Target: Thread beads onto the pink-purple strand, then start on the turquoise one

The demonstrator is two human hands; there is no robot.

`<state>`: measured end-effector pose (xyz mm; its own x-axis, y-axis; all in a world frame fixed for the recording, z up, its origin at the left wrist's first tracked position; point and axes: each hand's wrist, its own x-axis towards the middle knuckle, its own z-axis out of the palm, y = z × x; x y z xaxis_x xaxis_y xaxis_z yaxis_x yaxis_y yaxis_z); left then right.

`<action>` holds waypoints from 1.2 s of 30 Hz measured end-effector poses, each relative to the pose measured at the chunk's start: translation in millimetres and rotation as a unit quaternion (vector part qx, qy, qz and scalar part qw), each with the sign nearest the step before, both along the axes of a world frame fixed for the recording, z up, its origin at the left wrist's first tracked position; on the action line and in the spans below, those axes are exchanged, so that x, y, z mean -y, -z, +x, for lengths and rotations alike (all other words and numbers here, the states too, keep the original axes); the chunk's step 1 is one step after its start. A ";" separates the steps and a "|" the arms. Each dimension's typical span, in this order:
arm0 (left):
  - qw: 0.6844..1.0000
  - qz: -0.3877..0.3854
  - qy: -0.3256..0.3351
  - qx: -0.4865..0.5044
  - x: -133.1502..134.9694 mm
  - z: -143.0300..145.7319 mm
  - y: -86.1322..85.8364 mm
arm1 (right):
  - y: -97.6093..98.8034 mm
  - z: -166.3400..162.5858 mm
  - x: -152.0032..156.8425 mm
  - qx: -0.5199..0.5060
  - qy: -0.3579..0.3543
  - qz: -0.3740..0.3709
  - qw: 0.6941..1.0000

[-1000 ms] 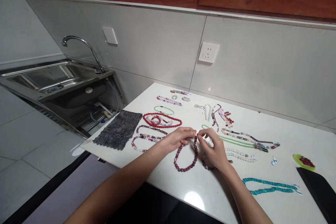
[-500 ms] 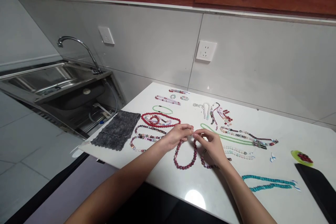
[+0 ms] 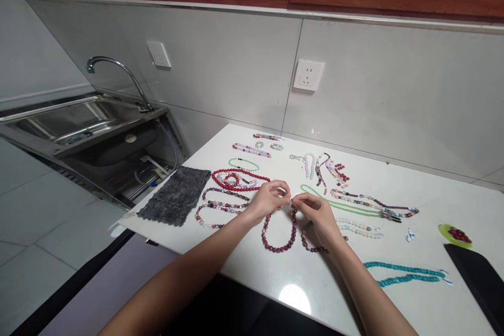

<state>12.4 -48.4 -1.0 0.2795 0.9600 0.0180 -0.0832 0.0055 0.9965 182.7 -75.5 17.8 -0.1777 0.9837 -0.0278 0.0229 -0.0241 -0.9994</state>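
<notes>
A loop of dark red beads (image 3: pixel 280 250), a bead necklace, hangs down from between my hands to the white counter. My left hand (image 3: pixel 271 200) is closed in a pinch at the loop's upper left end. My right hand (image 3: pixel 315 215) pinches its upper right end, fingertips close to the left ones. The string between the fingertips is too fine to make out. Under my right hand lies a mixed-colour bead strand (image 3: pixel 311 248), partly hidden. Left of my left hand are a red bead necklace (image 3: pixel 241 171) and multicoloured strands (image 3: pixel 208 221).
Green strands (image 3: pixel 350 208), turquoise strands (image 3: pixel 409 278) and white strands (image 3: pixel 360 229) lie to the right. A yellow-green dish (image 3: pixel 444 231) of red beads sits near a black object (image 3: pixel 472 278). A dark grey cloth (image 3: pixel 173 197) covers the counter's left end, near a sink (image 3: pixel 71 121).
Both hands stay at the loop's upper ends. The left fingers have shifted slightly and look more curled. The loop has barely moved, and the view has shifted a little.
</notes>
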 end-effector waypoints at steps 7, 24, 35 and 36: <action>0.989 0.126 -0.057 -0.043 -0.7 4.6 -3.3 | -5.4 1.0 2.4 -0.078 -0.026 -0.066 0.994; 0.992 0.122 -0.029 -0.025 1.8 6.1 -8.5 | -2.6 3.3 1.0 -0.147 -0.061 -0.125 0.979; 0.994 0.099 -0.013 -0.035 4.1 5.2 -12.2 | -1.2 3.3 1.8 -0.127 -0.053 -0.117 0.984; 0.994 0.099 -0.009 -0.034 4.2 5.4 -12.3 | -0.5 3.4 1.6 -0.128 -0.052 -0.115 0.984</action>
